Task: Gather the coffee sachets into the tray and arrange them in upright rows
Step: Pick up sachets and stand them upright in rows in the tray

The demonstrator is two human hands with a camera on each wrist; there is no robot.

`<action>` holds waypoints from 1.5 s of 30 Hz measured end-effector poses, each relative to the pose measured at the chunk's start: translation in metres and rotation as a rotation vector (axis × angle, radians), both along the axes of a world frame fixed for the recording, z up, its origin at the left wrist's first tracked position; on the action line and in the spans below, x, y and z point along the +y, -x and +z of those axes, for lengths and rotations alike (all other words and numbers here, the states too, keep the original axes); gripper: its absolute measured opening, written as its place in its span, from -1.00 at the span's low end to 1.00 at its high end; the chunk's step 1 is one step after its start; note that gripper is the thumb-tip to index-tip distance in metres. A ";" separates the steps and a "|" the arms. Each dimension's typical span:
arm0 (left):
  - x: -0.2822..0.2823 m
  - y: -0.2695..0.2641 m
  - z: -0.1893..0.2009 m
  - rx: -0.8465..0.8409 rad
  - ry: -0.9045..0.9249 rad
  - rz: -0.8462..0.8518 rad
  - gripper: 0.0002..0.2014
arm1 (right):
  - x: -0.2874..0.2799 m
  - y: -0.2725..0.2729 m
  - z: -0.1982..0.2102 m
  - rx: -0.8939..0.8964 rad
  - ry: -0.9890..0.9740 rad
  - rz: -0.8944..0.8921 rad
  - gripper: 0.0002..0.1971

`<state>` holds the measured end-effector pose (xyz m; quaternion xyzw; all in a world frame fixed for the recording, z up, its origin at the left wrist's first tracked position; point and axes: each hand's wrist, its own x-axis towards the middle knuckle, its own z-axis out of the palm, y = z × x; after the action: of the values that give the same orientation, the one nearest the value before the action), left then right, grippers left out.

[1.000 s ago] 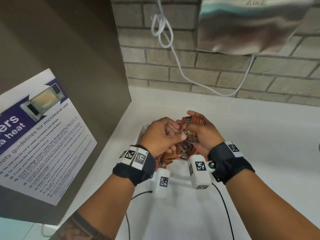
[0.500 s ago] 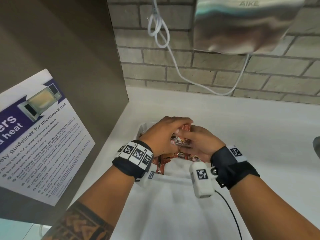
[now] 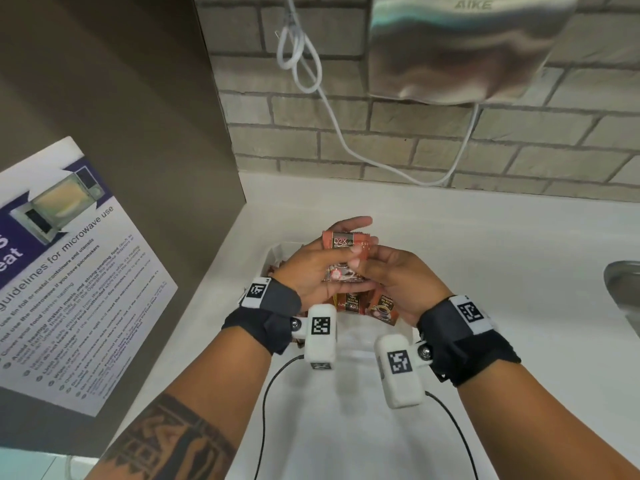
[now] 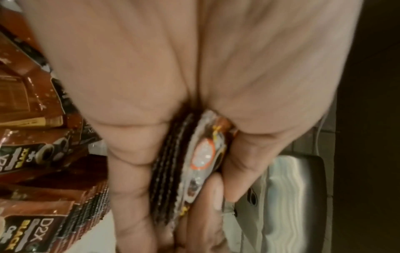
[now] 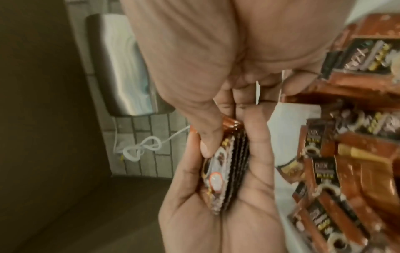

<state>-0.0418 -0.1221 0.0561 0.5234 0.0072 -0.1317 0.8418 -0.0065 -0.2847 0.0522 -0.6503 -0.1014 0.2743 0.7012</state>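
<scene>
A stack of orange-brown coffee sachets (image 3: 343, 257) is held upright between both hands above the white tray (image 3: 277, 251). My left hand (image 3: 313, 268) grips the stack (image 4: 195, 164) from the left, thumb on its face and fingers behind it. My right hand (image 3: 394, 277) pinches the same stack (image 5: 227, 169) from the right, its thumb pressing the front sachet. More sachets (image 3: 367, 306) lie loose and tilted in the tray below the hands, and they show beside the palms as loose sachets (image 4: 32, 154) and loose sachets (image 5: 346, 162). Most of the tray is hidden by the hands.
The tray sits on a white counter (image 3: 485, 271) in a corner. A brown panel with a microwave guideline poster (image 3: 69, 271) stands on the left. A brick wall with a steel hand dryer (image 3: 467, 50) and a white cable (image 3: 329, 109) is behind. A metal sink edge (image 3: 623, 289) is at far right.
Both hands have risen from the tray with the stack between them. The stack now stands higher, with its printed face toward me.
</scene>
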 end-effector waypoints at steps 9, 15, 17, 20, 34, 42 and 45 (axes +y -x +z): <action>-0.001 0.000 -0.012 -0.073 -0.323 0.037 -0.65 | -0.013 -0.019 0.039 -0.655 0.512 0.025 -0.87; -0.001 0.000 -0.018 -0.045 -0.256 0.052 -0.54 | -0.014 -0.031 0.043 -0.649 0.534 0.046 -0.90; 0.001 0.001 -0.020 -0.043 -0.268 0.036 -0.48 | -0.016 -0.033 0.043 -0.652 0.557 0.048 -0.91; -0.002 -0.002 -0.025 -0.075 -0.411 0.071 -0.59 | -0.019 -0.033 0.042 -0.666 0.596 0.058 -0.95; -0.020 -0.008 -0.053 0.016 -1.418 -0.544 -0.72 | -0.057 -0.030 -0.026 -0.525 1.060 0.113 -0.93; -0.066 -0.030 -0.061 0.031 -1.560 -0.715 -0.56 | -0.052 -0.037 -0.042 -0.490 1.046 0.088 -0.93; -0.066 -0.037 -0.062 0.046 -1.555 -0.656 -0.58 | -0.052 -0.040 -0.043 -0.489 1.012 0.045 -0.89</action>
<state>-0.0049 -0.1883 -0.0057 0.9267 -0.0396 -0.3377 0.1603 0.0336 -0.3364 0.0095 -0.9479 -0.1304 0.1449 0.2521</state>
